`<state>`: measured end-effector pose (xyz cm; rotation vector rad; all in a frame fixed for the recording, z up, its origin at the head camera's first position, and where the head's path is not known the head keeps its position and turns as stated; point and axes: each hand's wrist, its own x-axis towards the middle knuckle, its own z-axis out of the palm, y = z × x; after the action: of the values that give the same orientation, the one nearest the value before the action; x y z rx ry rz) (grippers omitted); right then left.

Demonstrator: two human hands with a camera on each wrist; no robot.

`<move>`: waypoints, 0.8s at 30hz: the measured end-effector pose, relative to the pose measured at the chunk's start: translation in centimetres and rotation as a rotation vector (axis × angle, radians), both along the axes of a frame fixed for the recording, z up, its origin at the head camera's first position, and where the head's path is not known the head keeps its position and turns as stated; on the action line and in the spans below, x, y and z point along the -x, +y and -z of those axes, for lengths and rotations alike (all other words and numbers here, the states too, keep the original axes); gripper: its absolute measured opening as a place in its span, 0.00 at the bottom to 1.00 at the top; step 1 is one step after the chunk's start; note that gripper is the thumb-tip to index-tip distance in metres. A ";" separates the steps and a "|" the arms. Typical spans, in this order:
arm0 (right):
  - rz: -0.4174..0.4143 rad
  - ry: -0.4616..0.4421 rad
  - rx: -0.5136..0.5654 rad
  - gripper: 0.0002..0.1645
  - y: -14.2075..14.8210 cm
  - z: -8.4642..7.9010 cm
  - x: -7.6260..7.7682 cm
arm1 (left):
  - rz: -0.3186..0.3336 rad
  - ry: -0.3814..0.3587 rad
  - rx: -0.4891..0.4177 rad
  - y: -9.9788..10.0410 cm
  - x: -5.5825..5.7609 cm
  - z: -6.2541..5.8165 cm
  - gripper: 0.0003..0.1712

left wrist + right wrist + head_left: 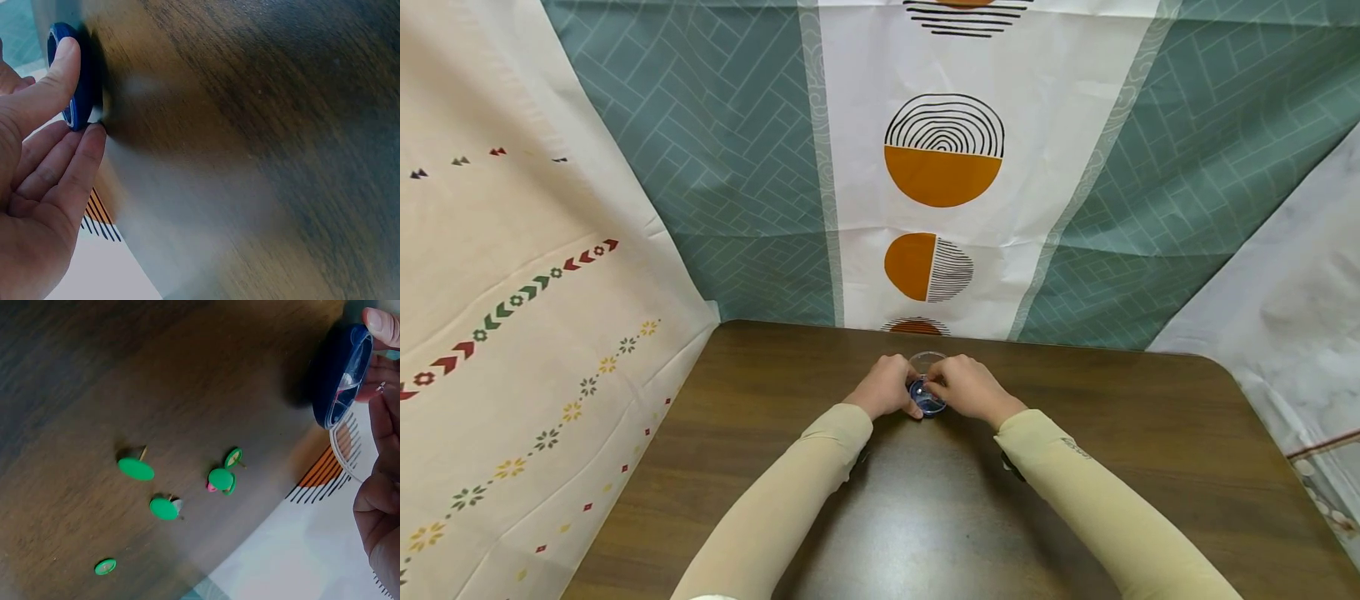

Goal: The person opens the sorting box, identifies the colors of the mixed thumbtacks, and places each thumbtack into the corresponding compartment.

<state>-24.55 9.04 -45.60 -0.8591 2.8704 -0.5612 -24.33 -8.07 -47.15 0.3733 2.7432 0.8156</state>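
Blue container [929, 408] between two hands, clear lid raised

Location: on or just above the wooden table [775, 367], toward its far edge, at five o'clock from the centre of the head view. Contact of base with tabletop: cannot tell.

Container: round, shallow. Clear lid [928, 357] stands at its twelve o'clock. Pale and pink bits show inside in the right wrist view; too blurred to identify.

Left hand [887, 385]: at the container's nine o'clock, fingers partly bent, thumb on the rim and fingertips at the opposite side. Grips the container.

Right hand [970, 387]: at three o'clock, fingers bent in, tips nearly closed over the mouth of the container. Pinches a small shiny piece [380, 387]; type unclear.

Loose on table, right wrist view, from picture centre: green-headed tack [135, 469] at eight to nine o'clock; second tack [164, 509] at seven, beside a pale bit; third tack [105, 567] farther out at seven; tack cluster [220, 479] at five, close in, with a pink piece [212, 487] against it.
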 end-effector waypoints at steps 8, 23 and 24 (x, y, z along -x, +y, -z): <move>0.000 0.027 -0.007 0.07 -0.6 0.3 0.2 | 0.005 -0.002 -0.008 0.0 0.0 -0.1 0.29; 0.018 0.006 -0.037 0.06 -1.1 0.6 0.2 | 0.024 0.011 -0.025 -0.2 0.1 0.2 0.25; 0.019 0.008 -0.038 0.06 -1.1 0.6 0.3 | 0.023 0.011 -0.026 -0.2 0.1 0.2 0.25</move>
<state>-24.82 7.96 -46.20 -0.8320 2.8895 -0.5047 -24.38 -8.28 -47.39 0.4154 2.7352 0.8459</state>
